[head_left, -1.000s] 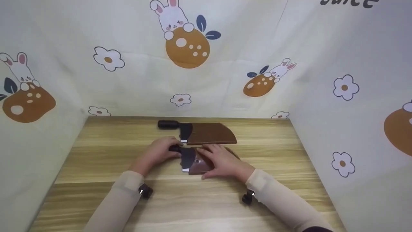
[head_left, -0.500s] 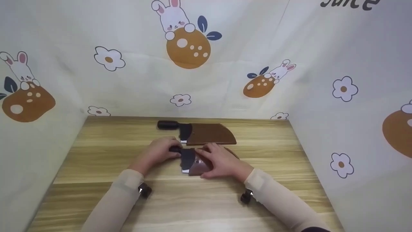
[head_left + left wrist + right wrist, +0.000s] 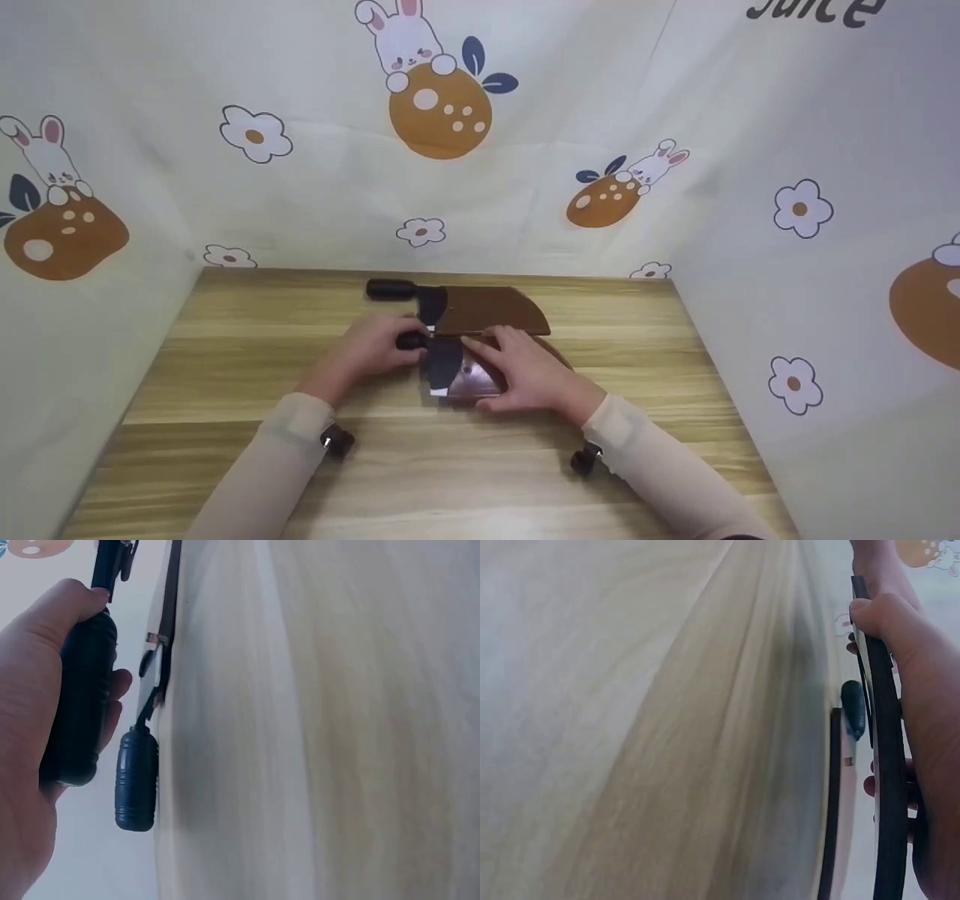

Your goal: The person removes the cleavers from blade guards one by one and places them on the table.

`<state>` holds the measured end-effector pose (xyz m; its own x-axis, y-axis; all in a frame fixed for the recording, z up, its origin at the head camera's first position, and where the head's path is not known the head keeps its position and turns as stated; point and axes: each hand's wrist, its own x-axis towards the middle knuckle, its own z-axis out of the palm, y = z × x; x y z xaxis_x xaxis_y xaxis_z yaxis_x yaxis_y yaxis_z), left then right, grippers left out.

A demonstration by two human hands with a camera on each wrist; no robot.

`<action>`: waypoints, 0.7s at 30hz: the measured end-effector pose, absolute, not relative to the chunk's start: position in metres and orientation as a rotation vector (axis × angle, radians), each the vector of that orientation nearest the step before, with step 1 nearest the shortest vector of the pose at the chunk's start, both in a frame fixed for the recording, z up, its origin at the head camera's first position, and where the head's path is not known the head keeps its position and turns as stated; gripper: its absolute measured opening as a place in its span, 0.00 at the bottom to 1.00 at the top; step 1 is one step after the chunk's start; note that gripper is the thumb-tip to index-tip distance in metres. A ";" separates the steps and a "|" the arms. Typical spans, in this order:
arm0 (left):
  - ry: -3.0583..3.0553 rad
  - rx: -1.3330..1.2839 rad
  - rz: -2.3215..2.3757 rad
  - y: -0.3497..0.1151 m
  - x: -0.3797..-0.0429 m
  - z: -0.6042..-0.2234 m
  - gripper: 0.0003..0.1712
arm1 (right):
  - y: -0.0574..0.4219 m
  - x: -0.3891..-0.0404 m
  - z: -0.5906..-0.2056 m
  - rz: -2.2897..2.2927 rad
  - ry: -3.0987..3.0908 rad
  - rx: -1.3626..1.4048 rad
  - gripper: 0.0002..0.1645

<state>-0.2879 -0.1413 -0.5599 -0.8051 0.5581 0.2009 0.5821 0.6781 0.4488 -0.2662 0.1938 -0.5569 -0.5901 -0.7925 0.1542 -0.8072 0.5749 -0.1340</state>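
Observation:
In the head view, a cleaver (image 3: 445,364) in a brown leather sheath (image 3: 480,381) is held level, raised off the table. My left hand (image 3: 367,349) grips its black handle; the left wrist view shows the fingers wrapped round that handle (image 3: 82,697). My right hand (image 3: 532,375) holds the sheathed blade, its thumb at the near edge and fingers over the top. In the right wrist view the sheath's dark edge (image 3: 889,787) lies between thumb and fingers. A second cleaver, in a similar sheath (image 3: 491,310), lies just behind on the table, black handle (image 3: 390,289) leftward.
The wood-grain table (image 3: 450,472) is enclosed at the back and sides by pale cloth (image 3: 315,187) printed with rabbits, oranges and flowers. A small black camera hangs at each wrist.
The nearer cleaver has risen from the table and shifted slightly right, with both hands holding it. The rear cleaver stays where it was.

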 end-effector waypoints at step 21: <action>-2.729 -0.860 -0.766 -0.136 -0.275 -0.550 0.18 | 0.200 -0.251 -0.541 0.245 -2.683 1.330 0.68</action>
